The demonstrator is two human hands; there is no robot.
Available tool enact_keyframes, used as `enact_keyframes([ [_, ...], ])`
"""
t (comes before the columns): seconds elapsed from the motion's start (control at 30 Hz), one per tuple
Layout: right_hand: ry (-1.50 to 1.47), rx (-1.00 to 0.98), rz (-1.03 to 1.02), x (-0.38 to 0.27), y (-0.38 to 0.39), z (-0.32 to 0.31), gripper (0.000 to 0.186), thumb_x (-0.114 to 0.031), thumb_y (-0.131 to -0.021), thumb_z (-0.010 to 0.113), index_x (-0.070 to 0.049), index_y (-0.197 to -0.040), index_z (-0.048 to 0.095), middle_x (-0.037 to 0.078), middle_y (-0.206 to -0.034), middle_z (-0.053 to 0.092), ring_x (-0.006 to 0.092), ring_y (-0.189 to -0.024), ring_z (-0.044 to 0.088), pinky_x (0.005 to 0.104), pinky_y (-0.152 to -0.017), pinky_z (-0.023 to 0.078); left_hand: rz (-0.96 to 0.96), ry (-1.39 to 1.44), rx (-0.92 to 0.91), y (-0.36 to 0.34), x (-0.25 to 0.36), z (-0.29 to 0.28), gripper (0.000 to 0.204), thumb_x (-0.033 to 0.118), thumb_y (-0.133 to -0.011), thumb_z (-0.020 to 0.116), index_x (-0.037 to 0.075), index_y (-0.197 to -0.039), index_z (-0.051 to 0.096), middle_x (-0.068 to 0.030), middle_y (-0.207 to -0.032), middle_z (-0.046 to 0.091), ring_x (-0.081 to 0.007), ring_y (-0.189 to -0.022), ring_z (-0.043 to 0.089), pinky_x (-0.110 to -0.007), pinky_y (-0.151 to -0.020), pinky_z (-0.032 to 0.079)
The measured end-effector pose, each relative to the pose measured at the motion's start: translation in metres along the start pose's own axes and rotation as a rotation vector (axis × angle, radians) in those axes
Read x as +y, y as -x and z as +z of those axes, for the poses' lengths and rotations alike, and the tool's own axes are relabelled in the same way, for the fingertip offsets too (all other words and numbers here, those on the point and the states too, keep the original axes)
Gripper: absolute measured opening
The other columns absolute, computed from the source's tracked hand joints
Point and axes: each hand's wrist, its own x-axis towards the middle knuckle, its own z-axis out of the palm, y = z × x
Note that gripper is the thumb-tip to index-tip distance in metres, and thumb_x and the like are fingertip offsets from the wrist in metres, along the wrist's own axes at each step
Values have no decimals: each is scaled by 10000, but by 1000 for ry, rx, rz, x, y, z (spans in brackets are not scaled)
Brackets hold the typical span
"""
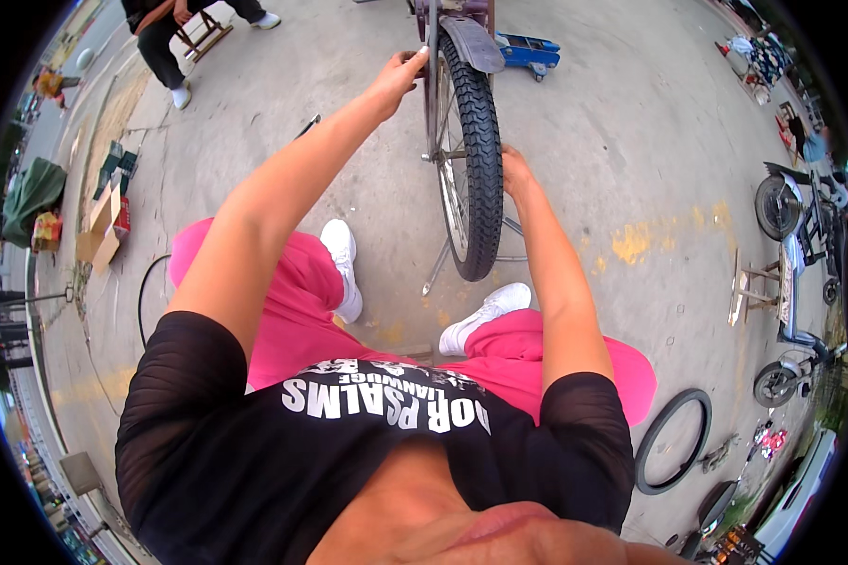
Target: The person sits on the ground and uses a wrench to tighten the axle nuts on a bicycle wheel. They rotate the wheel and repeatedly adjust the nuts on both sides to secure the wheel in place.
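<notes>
A bicycle wheel with a knobby black tire (481,141) stands upright in front of me, held in its frame under a grey mudguard (472,43). My left hand (400,83) is at the metal tube (432,85) left of the wheel. Its thumb lies against the tube and the fingers curl in, closed on it. To the right of the tire, my right hand (514,172) is at the wheel's side. The tire hides most of its fingers, so their grip does not show. Thin stand legs (436,271) spread out by the wheel's lower part.
A blue floor jack (530,54) sits behind the wheel. A loose tire (674,441) lies to my lower right. Along the right edge stand a scooter (796,254) and a wooden stool (756,288). Open cardboard boxes (106,229) lie left; a seated person (165,47) is far left.
</notes>
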Motion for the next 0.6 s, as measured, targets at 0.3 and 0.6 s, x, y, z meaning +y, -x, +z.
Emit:
enact_keyframes([
  [0.3,-224,-165,-41,3,12,-8,231,-101,-888,544,23,-1082,516,70,-927,579,173,-807,544,304,-748,455,-150,270,-241,-57,-28,-3,349,406,-888,528,75,-971,602,-67,-919,626,-189,-914,563,-369,-838,428],
  [0.6,-197,74,0,2,17,1,234,-160,-896,566,35,-1026,550,74,-871,602,161,-719,552,289,-627,467,-106,284,-339,-54,-26,6,392,426,-917,489,52,-954,600,-80,-884,628,-197,-876,569,-357,-838,436],
])
